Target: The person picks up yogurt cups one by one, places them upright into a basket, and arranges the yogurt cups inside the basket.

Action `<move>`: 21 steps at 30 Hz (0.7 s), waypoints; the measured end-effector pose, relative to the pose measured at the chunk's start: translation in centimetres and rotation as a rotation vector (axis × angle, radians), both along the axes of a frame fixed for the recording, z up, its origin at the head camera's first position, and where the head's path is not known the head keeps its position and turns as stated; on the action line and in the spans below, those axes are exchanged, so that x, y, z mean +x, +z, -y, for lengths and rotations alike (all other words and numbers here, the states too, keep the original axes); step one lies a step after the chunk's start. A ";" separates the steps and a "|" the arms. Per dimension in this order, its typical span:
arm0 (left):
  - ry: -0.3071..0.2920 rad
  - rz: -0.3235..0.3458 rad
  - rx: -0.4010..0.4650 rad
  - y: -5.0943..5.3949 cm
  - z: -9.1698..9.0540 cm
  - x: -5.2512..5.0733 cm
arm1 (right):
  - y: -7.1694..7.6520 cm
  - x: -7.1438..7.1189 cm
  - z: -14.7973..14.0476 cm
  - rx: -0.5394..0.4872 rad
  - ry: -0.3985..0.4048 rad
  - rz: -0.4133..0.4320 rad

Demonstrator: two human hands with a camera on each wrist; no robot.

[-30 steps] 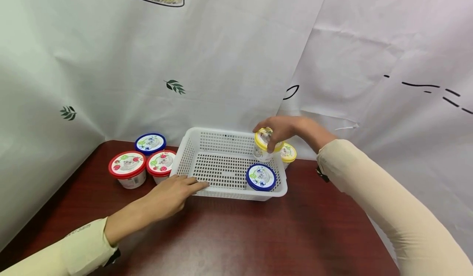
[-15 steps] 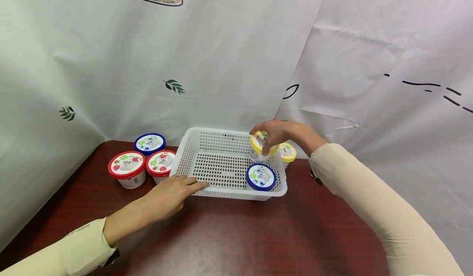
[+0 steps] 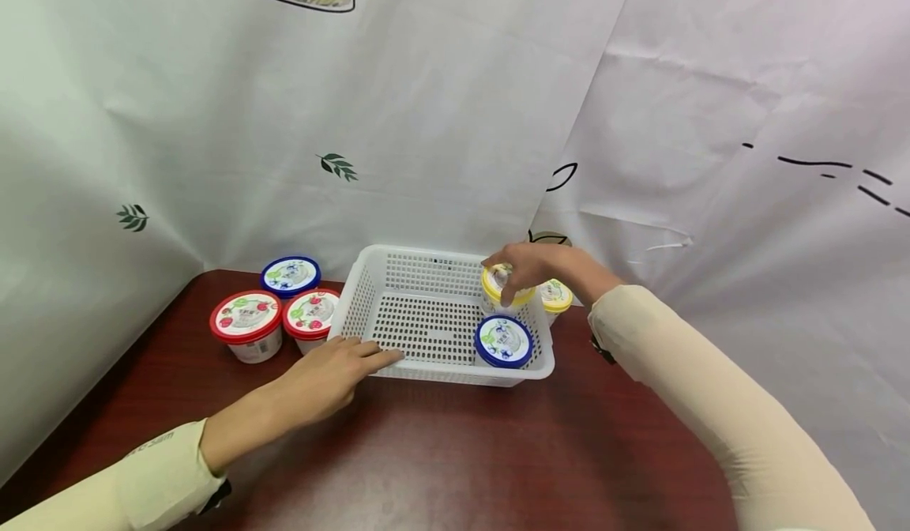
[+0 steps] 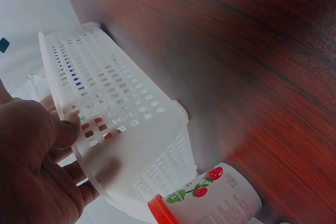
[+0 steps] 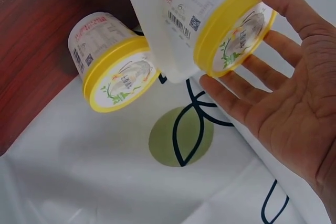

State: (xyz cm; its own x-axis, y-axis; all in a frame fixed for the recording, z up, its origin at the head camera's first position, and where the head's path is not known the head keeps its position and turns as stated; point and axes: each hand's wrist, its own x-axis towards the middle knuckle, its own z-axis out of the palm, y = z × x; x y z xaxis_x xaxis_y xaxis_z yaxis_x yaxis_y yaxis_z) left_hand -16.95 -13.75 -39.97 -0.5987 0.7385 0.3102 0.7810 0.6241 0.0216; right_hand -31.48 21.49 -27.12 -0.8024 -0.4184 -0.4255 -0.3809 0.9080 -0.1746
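A white perforated plastic basket (image 3: pixel 441 370) stands on the table. My left hand (image 3: pixel 330 374) grips its near left rim, thumb outside and fingers over the edge, as the left wrist view shows. At the basket's back right corner my right hand (image 3: pixel 538 268) holds a yellow-lidded tub (image 5: pixel 236 38) from above. In the right wrist view the thumb lies on one side of the lid and the fingers on the other. A blue-lidded tub (image 3: pixel 503 341) sits just in front of it, inside the basket.
Left of the basket are two red-lidded tubs (image 3: pixel 245 318) and another blue-lidded tub (image 3: pixel 290 276). A second yellow-lidded tub (image 5: pixel 113 72) stands outside the basket's right wall. A pale printed curtain (image 3: pixel 426 160) hangs behind the dark red table (image 3: pixel 455 452).
My right hand has lowered the yellow-lidded tub and shifted it slightly left, into the basket's back right corner. The left hand has stayed on the rim.
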 end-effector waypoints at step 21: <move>0.005 -0.027 0.004 -0.1 -0.2 0.1 | -2.3 -0.6 0.1 0.025 -0.043 0.015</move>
